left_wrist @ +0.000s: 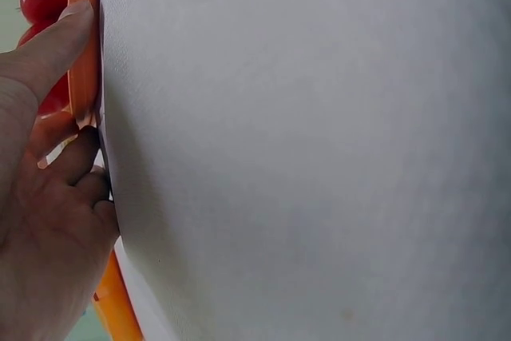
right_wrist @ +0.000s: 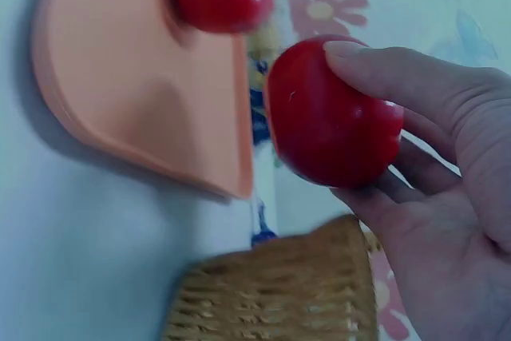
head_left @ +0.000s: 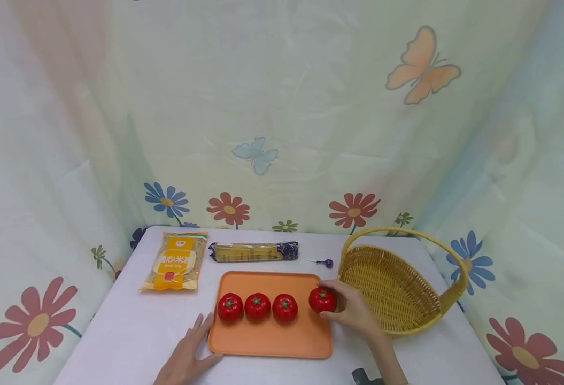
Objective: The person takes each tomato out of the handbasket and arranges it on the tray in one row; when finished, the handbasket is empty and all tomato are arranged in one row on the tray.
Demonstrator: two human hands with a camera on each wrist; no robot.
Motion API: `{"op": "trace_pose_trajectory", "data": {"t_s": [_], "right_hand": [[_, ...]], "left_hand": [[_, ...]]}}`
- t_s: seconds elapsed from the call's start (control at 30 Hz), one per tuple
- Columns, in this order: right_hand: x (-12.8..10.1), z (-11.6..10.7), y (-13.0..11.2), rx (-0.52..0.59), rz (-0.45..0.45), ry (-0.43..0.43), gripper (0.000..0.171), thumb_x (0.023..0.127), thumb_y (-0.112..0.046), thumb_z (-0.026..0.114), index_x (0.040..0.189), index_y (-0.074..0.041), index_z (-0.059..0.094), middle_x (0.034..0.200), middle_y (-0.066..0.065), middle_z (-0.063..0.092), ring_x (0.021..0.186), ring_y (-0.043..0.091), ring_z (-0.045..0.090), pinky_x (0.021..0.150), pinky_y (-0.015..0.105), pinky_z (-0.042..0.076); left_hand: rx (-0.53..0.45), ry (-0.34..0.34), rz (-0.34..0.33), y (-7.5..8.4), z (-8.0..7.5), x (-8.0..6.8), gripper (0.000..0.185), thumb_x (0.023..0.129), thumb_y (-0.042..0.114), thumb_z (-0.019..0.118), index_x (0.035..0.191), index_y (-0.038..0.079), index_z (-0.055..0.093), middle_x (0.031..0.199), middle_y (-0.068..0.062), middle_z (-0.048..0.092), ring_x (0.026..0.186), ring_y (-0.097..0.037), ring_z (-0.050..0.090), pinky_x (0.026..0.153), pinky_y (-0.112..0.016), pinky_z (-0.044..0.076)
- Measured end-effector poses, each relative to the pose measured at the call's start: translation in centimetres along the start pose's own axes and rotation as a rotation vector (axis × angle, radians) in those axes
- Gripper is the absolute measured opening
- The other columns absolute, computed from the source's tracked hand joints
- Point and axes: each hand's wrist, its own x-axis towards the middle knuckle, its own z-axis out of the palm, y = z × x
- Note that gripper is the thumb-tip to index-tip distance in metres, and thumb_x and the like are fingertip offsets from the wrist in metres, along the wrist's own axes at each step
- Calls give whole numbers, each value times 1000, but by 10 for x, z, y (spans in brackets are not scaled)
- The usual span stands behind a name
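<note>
My right hand [head_left: 356, 310] grips a red tomato [right_wrist: 331, 113] at the right edge of the orange tray [head_left: 272, 342]. The right wrist view shows this tomato raised off the tray, between thumb and fingers. Three other tomatoes sit in a row on the tray: a left one [head_left: 230, 308], a middle one [head_left: 257, 307] and a right one [head_left: 285, 308]. At the tray's near left corner, my left hand [head_left: 187, 350] rests against it with fingers extended along the side. Its thumb [left_wrist: 60, 45] touches the tray's near edge in the left wrist view.
A wicker basket [head_left: 383, 278] with a tall handle stands right of the tray. Behind lie a yellow bag of grain [head_left: 175, 262], a long pack of noodles [head_left: 253, 252] and a small purple lollipop-like item [head_left: 328, 263]. A patterned curtain [head_left: 282, 107] surrounds the white table [head_left: 123, 331].
</note>
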Motion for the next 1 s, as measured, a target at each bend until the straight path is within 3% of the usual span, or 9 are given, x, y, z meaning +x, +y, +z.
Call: {"op": "trace_pose_trajectory", "data": {"t_s": [0.2, 0.33, 0.6, 0.8, 1.0], "right_hand": [[-3, 25, 2, -192, -13, 59, 70, 66, -1, 94, 130, -6, 65, 126, 5, 67, 120, 29, 62, 99, 47, 55], [-8, 37, 10, -230, 32, 113, 73, 65, -3, 95, 131, -6, 65, 126, 6, 65, 120, 28, 61, 103, 51, 52], [-15, 48, 19, -218, 46, 179, 72, 65, -6, 95, 131, -9, 66, 127, 5, 62, 122, 32, 57, 106, 59, 48], [-16, 53, 18, -198, 42, 149, 79, 67, -7, 95, 138, -9, 60, 130, 5, 60, 125, 32, 58, 106, 58, 47], [-16, 58, 16, -181, 70, 134, 74, 71, -8, 93, 138, -9, 60, 131, 5, 61, 127, 31, 56, 109, 57, 45]], "left_hand": [[-10, -2, -21, 1, 3, -1, 103, 74, 50, 86, 160, 24, 34, 164, -19, 29, 143, -57, 25, 106, -77, 30], [-19, -3, -8, 3, 4, -1, 104, 74, 51, 86, 160, 23, 33, 163, -20, 28, 143, -58, 24, 106, -77, 29], [-19, -7, -5, 6, 4, -1, 104, 75, 50, 85, 160, 23, 33, 164, -20, 27, 144, -57, 24, 107, -77, 29], [-3, -6, -6, 5, 3, -3, 104, 74, 50, 85, 160, 23, 32, 164, -20, 27, 143, -58, 23, 107, -76, 29], [7, -3, -1, -1, 2, -3, 105, 74, 52, 85, 160, 23, 31, 164, -20, 26, 143, -59, 23, 107, -77, 29]]}}
